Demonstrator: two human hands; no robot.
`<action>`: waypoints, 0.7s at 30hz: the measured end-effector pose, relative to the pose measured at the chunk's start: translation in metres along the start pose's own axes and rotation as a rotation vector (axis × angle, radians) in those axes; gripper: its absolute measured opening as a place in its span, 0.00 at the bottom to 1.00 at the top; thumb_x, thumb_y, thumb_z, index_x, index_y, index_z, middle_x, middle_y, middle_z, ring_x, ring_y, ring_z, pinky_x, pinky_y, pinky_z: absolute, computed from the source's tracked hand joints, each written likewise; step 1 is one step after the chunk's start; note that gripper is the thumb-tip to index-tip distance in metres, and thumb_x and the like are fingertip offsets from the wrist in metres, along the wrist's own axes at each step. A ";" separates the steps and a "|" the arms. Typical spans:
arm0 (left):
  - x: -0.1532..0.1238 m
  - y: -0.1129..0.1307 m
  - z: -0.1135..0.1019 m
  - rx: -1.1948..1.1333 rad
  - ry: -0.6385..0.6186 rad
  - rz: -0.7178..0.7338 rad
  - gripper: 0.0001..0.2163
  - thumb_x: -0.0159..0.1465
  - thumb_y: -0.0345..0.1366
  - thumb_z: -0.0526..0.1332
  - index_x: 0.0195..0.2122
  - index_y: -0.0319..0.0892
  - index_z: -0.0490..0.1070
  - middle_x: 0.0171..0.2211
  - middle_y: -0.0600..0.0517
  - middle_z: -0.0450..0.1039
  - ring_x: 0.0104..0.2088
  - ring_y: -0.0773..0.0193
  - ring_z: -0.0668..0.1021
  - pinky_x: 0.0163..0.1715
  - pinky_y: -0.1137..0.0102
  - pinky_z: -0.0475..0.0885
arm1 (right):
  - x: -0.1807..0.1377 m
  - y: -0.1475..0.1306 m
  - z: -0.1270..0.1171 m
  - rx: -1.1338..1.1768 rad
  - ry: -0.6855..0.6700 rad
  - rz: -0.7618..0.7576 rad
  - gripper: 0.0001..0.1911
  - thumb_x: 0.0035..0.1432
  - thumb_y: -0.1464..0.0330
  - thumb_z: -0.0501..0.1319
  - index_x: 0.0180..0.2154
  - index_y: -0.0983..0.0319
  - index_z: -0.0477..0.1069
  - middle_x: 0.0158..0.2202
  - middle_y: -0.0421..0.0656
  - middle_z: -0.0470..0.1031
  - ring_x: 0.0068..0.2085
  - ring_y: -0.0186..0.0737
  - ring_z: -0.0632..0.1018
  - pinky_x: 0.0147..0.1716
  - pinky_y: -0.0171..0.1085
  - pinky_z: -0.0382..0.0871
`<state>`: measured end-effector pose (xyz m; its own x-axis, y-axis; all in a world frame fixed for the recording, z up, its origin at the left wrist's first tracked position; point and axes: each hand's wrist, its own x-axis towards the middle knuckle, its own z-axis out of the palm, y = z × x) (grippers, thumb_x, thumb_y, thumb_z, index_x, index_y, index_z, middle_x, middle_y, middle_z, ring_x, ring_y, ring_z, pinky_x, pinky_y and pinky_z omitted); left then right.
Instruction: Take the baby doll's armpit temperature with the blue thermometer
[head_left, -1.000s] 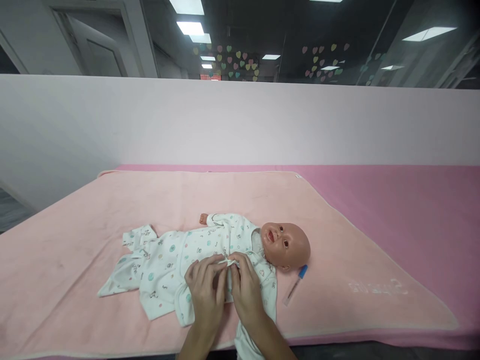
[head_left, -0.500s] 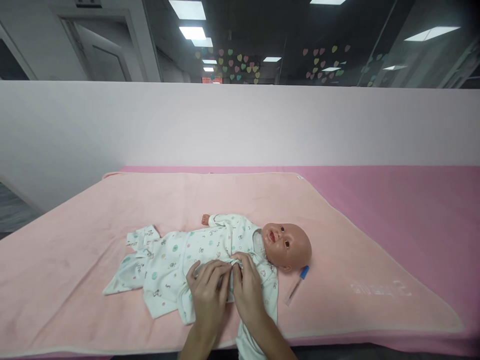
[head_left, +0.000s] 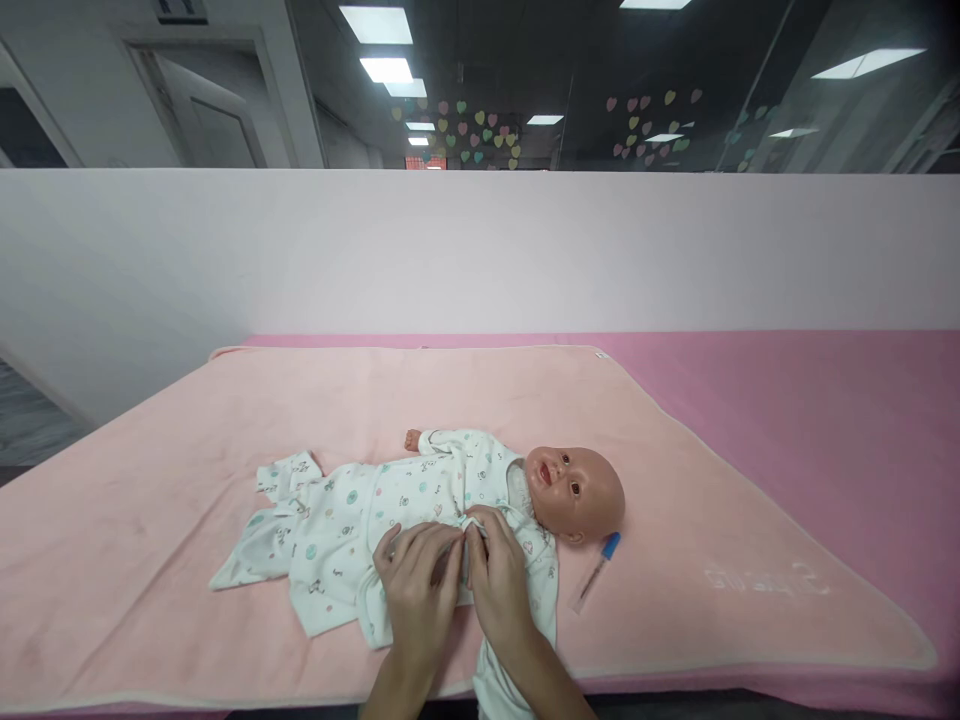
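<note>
A baby doll (head_left: 574,490) lies on its back on a light pink blanket (head_left: 150,480), head to the right. It wears a white printed onesie (head_left: 352,525). My left hand (head_left: 416,590) and my right hand (head_left: 499,580) rest side by side on the doll's chest. Both pinch the front edge of the onesie between fingertips and thumbs, and the fabric bunches up between them. The doll's far hand (head_left: 411,439) sticks out of its sleeve. The near sleeve hangs over the table's front edge by my right wrist.
A thin thermometer with a blue cap (head_left: 595,571) lies on the blanket just right of the doll's head. The blanket covers a darker pink table surface (head_left: 825,400). A pale partition wall (head_left: 480,250) stands behind the table.
Both hands stayed on the doll's chest and drew a little closer together, gathering the onesie fabric. The view shifted slightly.
</note>
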<state>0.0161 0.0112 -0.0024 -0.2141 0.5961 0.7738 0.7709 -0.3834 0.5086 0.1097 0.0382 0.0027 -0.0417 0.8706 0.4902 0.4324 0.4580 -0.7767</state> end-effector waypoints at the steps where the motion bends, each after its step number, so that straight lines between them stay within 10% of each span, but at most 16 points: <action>1: 0.000 0.000 0.000 0.005 0.000 -0.002 0.05 0.60 0.31 0.56 0.33 0.45 0.70 0.31 0.56 0.75 0.36 0.65 0.74 0.51 0.61 0.53 | 0.000 0.000 0.000 -0.001 0.002 -0.004 0.13 0.63 0.67 0.45 0.37 0.60 0.66 0.35 0.44 0.70 0.37 0.37 0.71 0.39 0.36 0.66; 15: -0.006 -0.017 -0.013 0.147 -0.001 -0.062 0.05 0.60 0.35 0.56 0.36 0.43 0.69 0.33 0.52 0.73 0.37 0.62 0.72 0.48 0.61 0.57 | -0.001 -0.003 -0.005 0.070 0.012 0.000 0.18 0.63 0.62 0.45 0.42 0.61 0.70 0.38 0.46 0.73 0.26 0.33 0.73 0.27 0.34 0.69; 21: -0.012 -0.022 -0.022 0.222 -0.009 -0.042 0.07 0.60 0.36 0.55 0.38 0.43 0.69 0.38 0.49 0.71 0.42 0.60 0.71 0.49 0.60 0.57 | -0.006 -0.006 -0.008 0.159 -0.033 0.077 0.19 0.63 0.60 0.45 0.44 0.63 0.68 0.24 0.39 0.71 0.17 0.30 0.68 0.21 0.31 0.66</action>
<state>-0.0115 -0.0031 -0.0141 -0.2445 0.6147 0.7499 0.8745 -0.1942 0.4444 0.1145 0.0288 0.0077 -0.0447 0.9086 0.4153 0.2879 0.4098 -0.8656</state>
